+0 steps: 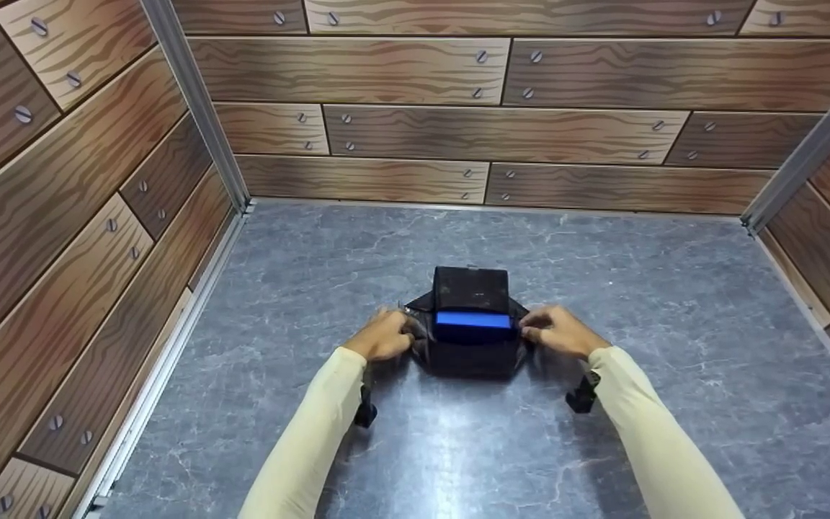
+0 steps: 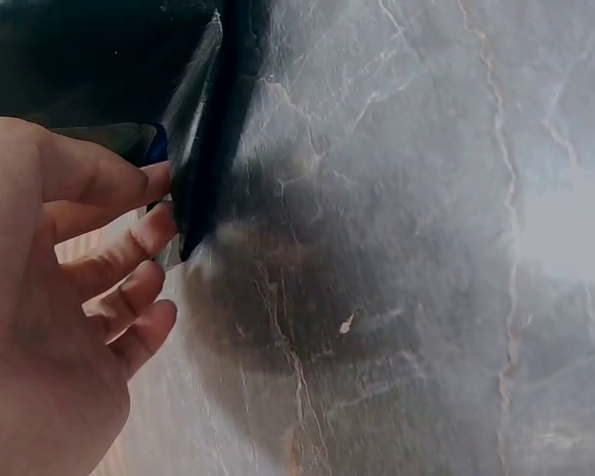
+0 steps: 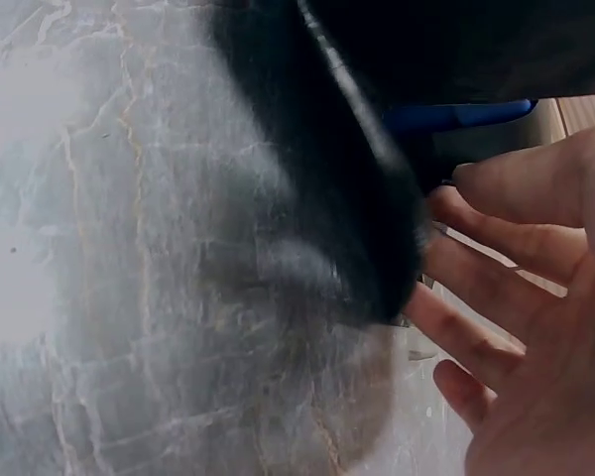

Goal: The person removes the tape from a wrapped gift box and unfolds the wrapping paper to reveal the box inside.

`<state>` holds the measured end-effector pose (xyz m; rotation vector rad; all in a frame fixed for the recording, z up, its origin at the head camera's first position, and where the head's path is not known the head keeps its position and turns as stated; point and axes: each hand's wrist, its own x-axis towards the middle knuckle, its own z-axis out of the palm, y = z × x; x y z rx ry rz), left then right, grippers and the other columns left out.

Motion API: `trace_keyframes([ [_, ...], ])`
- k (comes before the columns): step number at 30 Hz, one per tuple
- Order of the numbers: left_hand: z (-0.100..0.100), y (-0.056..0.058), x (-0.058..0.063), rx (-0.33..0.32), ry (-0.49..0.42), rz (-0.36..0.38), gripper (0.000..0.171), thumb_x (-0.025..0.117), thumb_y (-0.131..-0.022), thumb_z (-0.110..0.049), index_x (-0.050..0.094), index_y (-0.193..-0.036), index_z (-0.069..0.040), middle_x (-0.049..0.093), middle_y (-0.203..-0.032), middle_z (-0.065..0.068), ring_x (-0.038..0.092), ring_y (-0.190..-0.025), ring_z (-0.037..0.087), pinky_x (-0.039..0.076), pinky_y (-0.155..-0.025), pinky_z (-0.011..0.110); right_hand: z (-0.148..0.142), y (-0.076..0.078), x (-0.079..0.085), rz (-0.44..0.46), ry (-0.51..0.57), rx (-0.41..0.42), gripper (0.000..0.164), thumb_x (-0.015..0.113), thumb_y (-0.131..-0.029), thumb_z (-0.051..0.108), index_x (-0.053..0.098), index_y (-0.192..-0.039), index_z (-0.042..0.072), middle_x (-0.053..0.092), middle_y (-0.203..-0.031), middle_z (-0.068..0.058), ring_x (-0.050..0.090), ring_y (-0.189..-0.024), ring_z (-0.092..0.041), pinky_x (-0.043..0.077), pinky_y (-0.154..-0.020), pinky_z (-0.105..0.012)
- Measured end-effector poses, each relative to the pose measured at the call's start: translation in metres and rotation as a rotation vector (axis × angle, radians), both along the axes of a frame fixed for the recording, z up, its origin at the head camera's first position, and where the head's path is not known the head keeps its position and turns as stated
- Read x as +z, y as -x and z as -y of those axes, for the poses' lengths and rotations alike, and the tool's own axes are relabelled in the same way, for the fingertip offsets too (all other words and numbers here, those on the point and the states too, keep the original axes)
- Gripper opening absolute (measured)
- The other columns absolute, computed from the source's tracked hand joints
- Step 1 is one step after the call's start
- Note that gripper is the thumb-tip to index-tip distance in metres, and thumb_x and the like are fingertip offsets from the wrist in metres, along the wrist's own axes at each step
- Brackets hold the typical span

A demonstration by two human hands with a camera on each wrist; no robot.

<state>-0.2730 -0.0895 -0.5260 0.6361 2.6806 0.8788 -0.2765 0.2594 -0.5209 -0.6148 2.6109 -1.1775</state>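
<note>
A blue box (image 1: 472, 319) sits in the middle of the floor, partly covered by a black, slightly shiny wrapping sheet (image 1: 469, 360). One panel of the sheet is folded over the box's far part, leaving a blue strip showing. On the left side, my left hand (image 1: 384, 335) pinches a folded edge of the sheet between thumb and fingers. My right hand (image 1: 561, 331) pinches the opposite side fold. In the left wrist view the sheet's edge (image 2: 203, 139) stands up beside the fingertips. The right wrist view shows a similar raised flap (image 3: 372, 198) and a bit of blue behind it.
Grey marbled flooring (image 1: 314, 259) surrounds the package. Wood-patterned walls (image 1: 400, 72) stand at the back and both sides, with metal posts (image 1: 202, 101) at the corners. Each wrist carries a small black device (image 1: 582, 393).
</note>
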Motion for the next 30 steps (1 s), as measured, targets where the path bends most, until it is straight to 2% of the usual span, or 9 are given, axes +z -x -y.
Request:
trace_keyframes([
  [5,0.001,-0.001,0.002,-0.039,-0.092,0.041,0.035,0.048,-0.094,-0.007,0.074,-0.115,-0.002,0.072,-0.114,0.01,0.063,-0.102,0.022,0.052,-0.095,0.04,-0.002,-0.002,0.005,0.003,-0.009,0.062,0.023,0.058,-0.097,0.003,0.068,-0.109,-0.014,0.071,-0.105,-0.025,0.066,-0.1,-0.038,0.053,-0.092,-0.046],
  [9,0.003,-0.002,0.003,-0.021,-0.131,0.063,0.033,0.045,-0.097,-0.013,0.075,-0.105,-0.001,0.071,-0.1,0.007,0.06,-0.09,0.016,0.051,-0.086,0.035,-0.002,-0.004,0.007,0.093,0.022,0.068,0.029,0.054,-0.103,0.008,0.065,-0.112,-0.016,0.071,-0.101,-0.027,0.068,-0.095,-0.039,0.056,-0.088,-0.047],
  [12,0.005,-0.003,0.004,0.005,-0.141,0.102,0.034,0.043,-0.098,-0.018,0.074,-0.097,-0.004,0.064,-0.084,0.001,0.053,-0.075,0.012,0.047,-0.071,0.03,-0.001,-0.005,0.008,0.186,0.054,0.048,0.037,0.049,-0.107,0.015,0.062,-0.114,-0.019,0.072,-0.101,-0.029,0.07,-0.096,-0.04,0.057,-0.089,-0.049],
  [15,0.007,-0.003,0.005,0.018,-0.151,0.143,0.035,0.043,-0.097,-0.021,0.074,-0.093,-0.004,0.056,-0.074,-0.004,0.044,-0.064,0.009,0.038,-0.059,0.025,-0.001,-0.005,0.01,0.235,0.042,0.019,0.042,0.047,-0.108,0.02,0.063,-0.115,-0.018,0.072,-0.103,-0.028,0.07,-0.097,-0.038,0.056,-0.089,-0.05],
  [17,0.008,-0.003,0.005,0.014,-0.144,0.175,0.034,0.046,-0.097,-0.022,0.075,-0.092,-0.003,0.05,-0.068,-0.006,0.038,-0.058,0.007,0.033,-0.053,0.023,-0.001,-0.006,0.011,0.249,0.022,0.018,0.042,0.051,-0.107,0.023,0.065,-0.114,-0.016,0.072,-0.102,-0.027,0.069,-0.095,-0.036,0.057,-0.088,-0.049],
  [20,0.009,-0.004,0.006,-0.009,-0.117,0.191,0.027,0.057,-0.096,-0.021,0.075,-0.09,-0.002,0.053,-0.067,-0.008,0.042,-0.059,0.006,0.036,-0.054,0.021,-0.004,-0.007,0.011,0.231,-0.023,0.034,0.04,0.063,-0.1,0.027,0.068,-0.112,-0.011,0.072,-0.102,-0.021,0.067,-0.094,-0.029,0.056,-0.087,-0.045],
  [24,0.008,-0.005,0.007,-0.058,-0.084,0.199,0.015,0.074,-0.089,-0.019,0.076,-0.091,-0.003,0.064,-0.076,-0.007,0.054,-0.07,0.008,0.047,-0.065,0.022,-0.006,-0.008,0.009,0.221,-0.067,0.071,0.047,0.079,-0.087,0.025,0.066,-0.117,-0.009,0.069,-0.107,-0.017,0.063,-0.097,-0.025,0.052,-0.086,-0.038],
  [26,0.007,-0.006,0.006,-0.08,-0.063,0.199,0.018,0.082,-0.084,-0.019,0.076,-0.093,-0.004,0.068,-0.081,-0.005,0.056,-0.073,0.008,0.049,-0.07,0.023,-0.006,-0.008,0.008,0.224,-0.076,0.095,0.053,0.084,-0.082,0.02,0.063,-0.119,-0.01,0.068,-0.108,-0.02,0.061,-0.099,-0.028,0.052,-0.087,-0.038],
  [30,0.005,-0.006,0.006,-0.104,0.002,0.208,0.036,0.092,-0.075,-0.021,0.073,-0.103,-0.006,0.071,-0.091,0.002,0.055,-0.077,0.008,0.049,-0.074,0.025,-0.007,-0.008,0.005,0.208,-0.09,0.14,0.064,0.091,-0.072,0.013,0.06,-0.122,-0.013,0.066,-0.107,-0.023,0.061,-0.1,-0.034,0.052,-0.089,-0.045],
])
